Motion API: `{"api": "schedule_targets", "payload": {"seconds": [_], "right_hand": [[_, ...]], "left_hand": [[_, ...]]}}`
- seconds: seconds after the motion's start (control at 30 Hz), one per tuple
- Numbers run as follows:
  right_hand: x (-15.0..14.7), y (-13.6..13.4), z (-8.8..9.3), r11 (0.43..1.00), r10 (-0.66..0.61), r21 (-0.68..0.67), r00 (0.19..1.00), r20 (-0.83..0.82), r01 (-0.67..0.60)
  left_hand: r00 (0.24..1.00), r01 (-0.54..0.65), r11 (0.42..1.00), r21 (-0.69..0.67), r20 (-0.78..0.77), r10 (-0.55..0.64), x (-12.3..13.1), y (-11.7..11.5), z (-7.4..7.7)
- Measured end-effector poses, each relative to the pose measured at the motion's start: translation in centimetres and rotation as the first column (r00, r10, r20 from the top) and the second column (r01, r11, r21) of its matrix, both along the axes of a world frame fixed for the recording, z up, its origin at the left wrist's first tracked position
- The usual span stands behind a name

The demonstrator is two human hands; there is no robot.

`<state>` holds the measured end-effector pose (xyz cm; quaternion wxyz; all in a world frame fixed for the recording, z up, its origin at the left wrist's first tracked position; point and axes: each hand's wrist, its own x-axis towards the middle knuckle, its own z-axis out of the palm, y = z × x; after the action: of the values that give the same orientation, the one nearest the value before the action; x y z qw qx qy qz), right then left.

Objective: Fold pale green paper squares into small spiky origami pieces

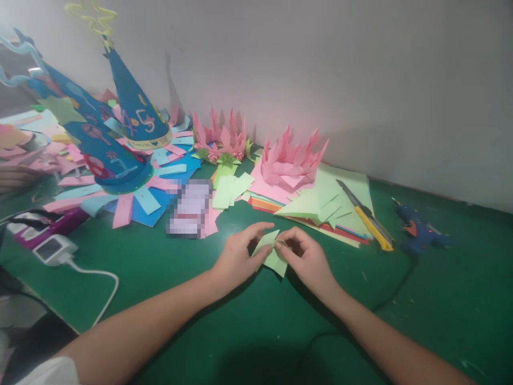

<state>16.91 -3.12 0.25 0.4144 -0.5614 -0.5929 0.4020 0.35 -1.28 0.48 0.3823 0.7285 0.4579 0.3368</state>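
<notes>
A small piece of light green paper (276, 263), partly folded, is held between both hands above the green table. My left hand (243, 248) pinches its left side, thumb in front and index finger stretched behind. On the other side, my right hand (302, 250) grips its upper right part between thumb and bent fingers. The fingertips of the two hands nearly meet at the fold. Just beyond lies a stack of coloured paper (340, 214) with light green sheets on top, and a pink paper crown (292, 160) sits on it. Cut light green pieces (230, 191) lie to the left.
A yellow utility knife (372, 227) rests at the stack's right edge, with a blue glue gun (420, 230) farther right. A blurred phone (190, 208), blue party hats (140, 115), another pink crown (220, 136) and a power strip with white charger (54, 248) stand left. A wall closes the back.
</notes>
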Motion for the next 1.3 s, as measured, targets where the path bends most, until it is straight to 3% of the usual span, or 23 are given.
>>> {"api": "schedule_targets", "payload": {"seconds": [0.67,0.93,1.13,1.3], "right_hand": [[-0.2,-0.2,0.1,0.999,0.036,0.03,0.996,0.079,-0.039],[-0.3,-0.5,-0.3,0.991,0.133,0.043,0.989,-0.064,-0.13],[-0.6,-1.3,0.0,0.973,0.231,0.038,0.968,-0.101,-0.228],[-1.1,-1.7,0.0,0.989,0.144,0.065,0.976,-0.16,-0.135]], "left_hand": [[0.998,-0.006,0.993,-0.119,0.067,0.014,0.2,0.2,0.2],[0.933,-0.134,0.967,-0.215,0.303,0.196,0.4,0.3,-0.4],[0.908,-0.213,0.973,-0.089,0.35,0.231,0.5,-0.4,0.2],[0.938,-0.219,0.968,0.123,0.298,0.174,0.6,-1.1,0.2]]}}
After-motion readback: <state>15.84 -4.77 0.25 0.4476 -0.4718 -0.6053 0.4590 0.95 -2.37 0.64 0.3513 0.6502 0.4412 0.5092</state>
